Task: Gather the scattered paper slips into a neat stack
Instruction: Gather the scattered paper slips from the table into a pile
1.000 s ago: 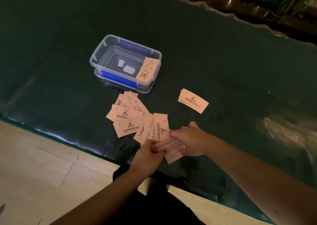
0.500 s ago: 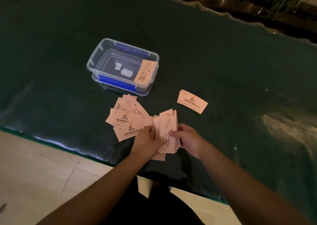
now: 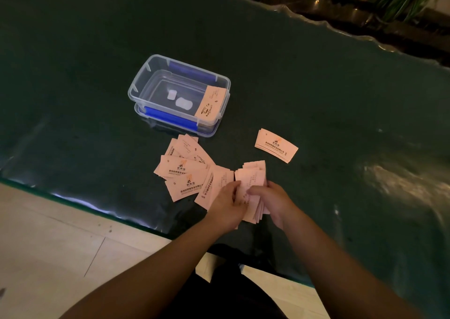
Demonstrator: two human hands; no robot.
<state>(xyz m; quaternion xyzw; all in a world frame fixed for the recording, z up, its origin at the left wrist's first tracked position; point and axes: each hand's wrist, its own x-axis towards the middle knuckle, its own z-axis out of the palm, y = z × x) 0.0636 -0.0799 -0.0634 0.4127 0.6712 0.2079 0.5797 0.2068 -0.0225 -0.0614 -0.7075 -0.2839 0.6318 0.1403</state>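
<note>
1. Lying fanned on the dark green worktop (image 3: 73,99), thin pink loose slips (image 3: 185,172) sat just left of the hands.
2. Left hand (image 3: 227,205) and right hand (image 3: 272,201) pinched an upright uneven bundle (image 3: 252,187).
3. Farther right lay a flat small stack (image 3: 276,145).

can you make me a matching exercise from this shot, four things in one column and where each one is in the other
Things
1. bunch of slips
2. small neat pile
3. single slip
4. fanned-out slips

Places
a. leaning on the clear box rim
b. loose on the table in front of the box
c. held between the left hand and right hand
d. alone, right of the box

Pairs: 1-c, 2-d, 3-a, 4-b
</note>
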